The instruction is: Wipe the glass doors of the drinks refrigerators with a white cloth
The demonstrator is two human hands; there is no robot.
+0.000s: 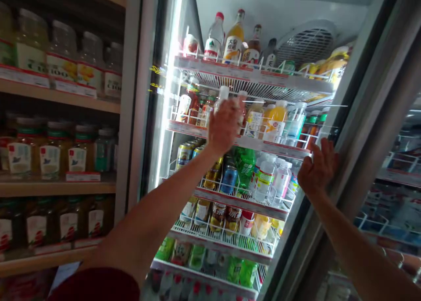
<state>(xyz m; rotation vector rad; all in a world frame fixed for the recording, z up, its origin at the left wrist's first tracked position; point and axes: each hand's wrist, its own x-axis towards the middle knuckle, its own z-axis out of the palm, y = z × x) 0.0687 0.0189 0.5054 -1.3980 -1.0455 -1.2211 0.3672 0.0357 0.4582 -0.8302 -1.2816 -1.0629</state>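
White-capped bottle (224, 92) shows behind the left grip (224, 125).

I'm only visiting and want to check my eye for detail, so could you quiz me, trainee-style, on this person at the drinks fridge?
1. Which hand is beside the metal frame on the right side of the fridge opening?
A) left
B) right
C) both
2. True or false: the left hand is in front of the lowest shelf in view.
3. Fill in: the sleeve at the lower left is dark ___.

Key:
1. B, the right hand.
2. False: it is in front of the second shelf from the top.
3. Red.
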